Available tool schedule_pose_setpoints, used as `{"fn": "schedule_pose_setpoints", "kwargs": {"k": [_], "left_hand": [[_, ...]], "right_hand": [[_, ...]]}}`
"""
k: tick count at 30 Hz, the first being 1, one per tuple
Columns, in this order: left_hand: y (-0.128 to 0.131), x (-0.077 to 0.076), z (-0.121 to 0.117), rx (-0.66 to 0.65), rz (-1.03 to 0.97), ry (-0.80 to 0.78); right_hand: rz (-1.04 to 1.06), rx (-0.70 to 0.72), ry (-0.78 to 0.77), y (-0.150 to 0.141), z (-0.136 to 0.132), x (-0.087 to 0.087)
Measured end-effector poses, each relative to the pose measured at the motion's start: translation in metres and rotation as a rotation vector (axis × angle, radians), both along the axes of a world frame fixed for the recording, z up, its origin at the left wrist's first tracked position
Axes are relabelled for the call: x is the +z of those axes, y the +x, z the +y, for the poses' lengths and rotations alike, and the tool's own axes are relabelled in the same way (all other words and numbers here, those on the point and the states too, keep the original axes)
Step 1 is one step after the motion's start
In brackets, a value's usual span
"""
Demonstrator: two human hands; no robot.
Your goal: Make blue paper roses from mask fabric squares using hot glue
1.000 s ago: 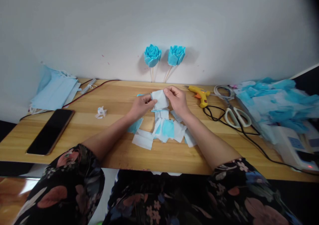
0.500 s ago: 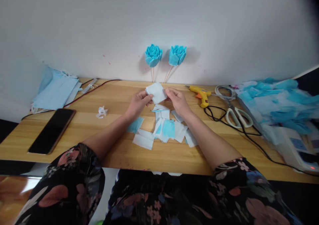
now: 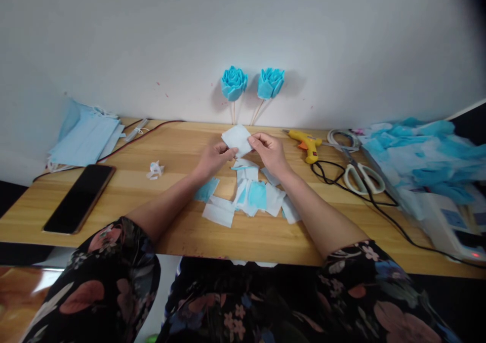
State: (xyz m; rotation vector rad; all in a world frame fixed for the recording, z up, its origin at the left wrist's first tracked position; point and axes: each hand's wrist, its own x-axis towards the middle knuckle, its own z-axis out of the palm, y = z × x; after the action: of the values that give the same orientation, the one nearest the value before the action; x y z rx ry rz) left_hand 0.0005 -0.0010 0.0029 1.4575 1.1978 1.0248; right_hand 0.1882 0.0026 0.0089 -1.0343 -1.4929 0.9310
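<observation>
My left hand [image 3: 213, 158] and my right hand [image 3: 270, 152] pinch a small white fabric square [image 3: 236, 137] between them, held a little above the wooden table [image 3: 178, 145] near its far middle. The left fingers grip its lower left edge, the right fingers its right edge. Just below the hands lies a heap of cut white and blue fabric pieces [image 3: 248, 196], with one blue piece [image 3: 207, 189] off to the left. Two blue fabric roses on sticks [image 3: 251, 84] lean against the wall behind.
A yellow glue gun [image 3: 306, 143] and white-handled scissors [image 3: 360, 175] lie to the right, with a black cable [image 3: 383, 215] and a pile of blue scraps [image 3: 421, 156]. At left are a black phone [image 3: 79, 198], stacked blue masks [image 3: 83, 140] and a crumpled white bit [image 3: 154, 170].
Both hands lifted the white square up off the heap and tilted it, moving it slightly toward the wall. Everything else on the table stayed put.
</observation>
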Motion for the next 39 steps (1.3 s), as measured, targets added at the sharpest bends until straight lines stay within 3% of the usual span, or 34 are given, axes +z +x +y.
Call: {"fn": "schedule_pose_setpoints", "kwargs": {"k": [9,15,22,29,39], "left_hand": [[-0.002,-0.001,-0.001,-0.016,0.005,0.055],[-0.001,-0.001,-0.001,-0.061,0.040,0.058],[-0.002,0.008,-0.002,-0.024,-0.126,0.152],[-0.002,0.004,-0.003,-0.038,-0.066,0.158],[-0.001,0.004,-0.007,-0.087,-0.028,0.174]], "right_hand": [[0.041,0.011,-0.003,0.004,0.007,-0.012],[0.017,0.034,0.015,0.003,0.003,-0.007],[-0.017,0.032,0.009,0.002,0.001,-0.005],[0.050,0.036,0.034,0.001,0.001,-0.004],[0.019,-0.114,0.054,-0.004,-0.006,0.000]]}}
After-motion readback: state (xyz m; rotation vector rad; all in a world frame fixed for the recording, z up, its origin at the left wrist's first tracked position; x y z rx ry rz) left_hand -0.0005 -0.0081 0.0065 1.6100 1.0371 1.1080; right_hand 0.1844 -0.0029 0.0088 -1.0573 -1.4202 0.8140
